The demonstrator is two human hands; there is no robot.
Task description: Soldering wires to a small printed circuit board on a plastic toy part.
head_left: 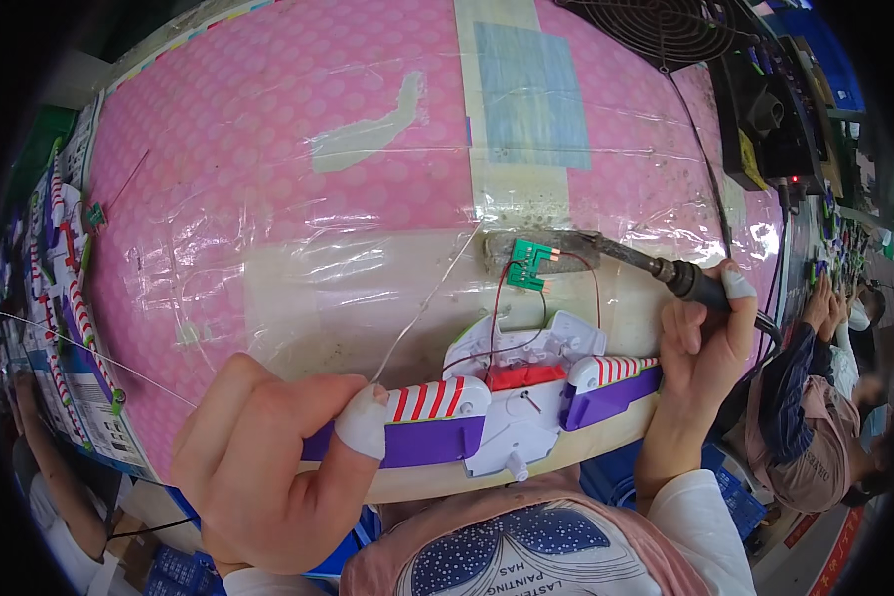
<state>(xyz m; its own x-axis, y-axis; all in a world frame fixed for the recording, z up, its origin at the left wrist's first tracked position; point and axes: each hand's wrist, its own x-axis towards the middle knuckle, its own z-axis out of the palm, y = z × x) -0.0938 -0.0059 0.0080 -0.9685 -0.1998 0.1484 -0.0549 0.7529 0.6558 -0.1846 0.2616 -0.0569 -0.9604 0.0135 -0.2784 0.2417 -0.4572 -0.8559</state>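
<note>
My left hand point(278, 452), with white tape round its thumb, pinches a thin strand of solder wire point(419, 316). The strand rises from the fingertips towards the middle of the table. My right hand point(710, 343), also with a taped finger, grips a soldering iron point(703, 289). Its metal shaft points left, over a dark worn strip beside a small green circuit board point(529, 266). Dark red and black wires run from the board to a white plastic toy body point(512, 422) with a red part and purple wings with red-striped edges. My left hand hides part of the left wing.
Pink, tape-patched sheeting point(268, 129) covers the table. A round fan grille point(656, 25) stands at the far right, near a black box point(765, 119). Similar striped toy parts point(65, 268) lie at left. Other people point(824, 417) sit at right; another person's arm point(60, 477) shows at left.
</note>
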